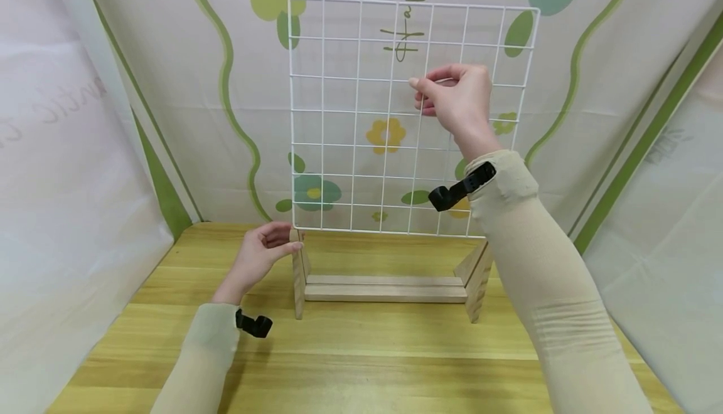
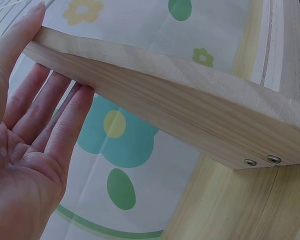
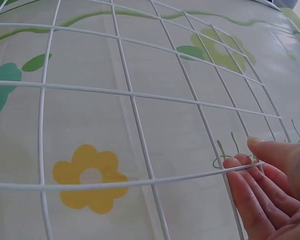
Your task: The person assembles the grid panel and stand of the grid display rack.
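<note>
A white wire grid panel (image 1: 356,112) stands upright in a wooden stand (image 1: 384,295), its lower edge above the stand's crossbar. My left hand (image 1: 254,260) holds the top of the stand's left side piece, close to the panel's lower left corner. In the left wrist view the thumb lies at the upper edge of that side piece (image 2: 165,95), with fingertips against its face. Higher up, right of the panel's middle, my right hand (image 1: 463,100) pinches a wire between thumb and fingers. The right wrist view shows the right hand's fingertips (image 3: 232,162) at a wire crossing.
The stand rests on a wood-grain table (image 1: 339,357). Behind it hangs a pale cloth backdrop (image 1: 254,88) printed with flowers and green wavy lines. White cloth walls (image 1: 73,213) flank the table on both sides. Screw heads (image 2: 273,159) show low on the left side piece.
</note>
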Action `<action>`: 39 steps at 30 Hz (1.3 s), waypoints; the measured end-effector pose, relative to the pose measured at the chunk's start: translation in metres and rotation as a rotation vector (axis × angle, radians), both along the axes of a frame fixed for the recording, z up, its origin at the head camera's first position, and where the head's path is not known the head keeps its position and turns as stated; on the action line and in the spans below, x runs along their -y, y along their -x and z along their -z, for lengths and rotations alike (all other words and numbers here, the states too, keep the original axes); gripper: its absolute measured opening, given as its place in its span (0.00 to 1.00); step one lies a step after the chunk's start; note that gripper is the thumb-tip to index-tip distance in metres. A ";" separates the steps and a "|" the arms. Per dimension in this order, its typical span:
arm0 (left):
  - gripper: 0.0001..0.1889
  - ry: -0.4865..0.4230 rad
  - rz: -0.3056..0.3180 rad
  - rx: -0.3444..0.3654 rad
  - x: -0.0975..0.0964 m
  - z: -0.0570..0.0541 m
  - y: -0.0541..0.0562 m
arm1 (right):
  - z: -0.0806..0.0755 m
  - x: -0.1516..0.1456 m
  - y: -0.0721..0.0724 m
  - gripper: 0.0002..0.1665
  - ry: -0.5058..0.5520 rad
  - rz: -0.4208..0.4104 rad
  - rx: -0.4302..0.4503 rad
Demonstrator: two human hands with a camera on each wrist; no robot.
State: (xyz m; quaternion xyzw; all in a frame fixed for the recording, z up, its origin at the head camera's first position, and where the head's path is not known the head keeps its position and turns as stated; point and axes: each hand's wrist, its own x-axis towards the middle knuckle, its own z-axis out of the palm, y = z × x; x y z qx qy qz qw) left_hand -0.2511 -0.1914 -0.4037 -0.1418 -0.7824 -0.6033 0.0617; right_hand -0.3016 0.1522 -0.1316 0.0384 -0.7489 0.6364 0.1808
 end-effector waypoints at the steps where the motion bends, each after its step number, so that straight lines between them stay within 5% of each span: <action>1: 0.25 0.000 0.000 0.002 0.000 0.000 0.000 | 0.000 0.000 0.000 0.19 -0.001 -0.001 -0.001; 39: 0.26 0.006 -0.007 0.010 0.002 0.000 0.000 | 0.010 -0.001 -0.007 0.19 -0.013 -0.012 -0.070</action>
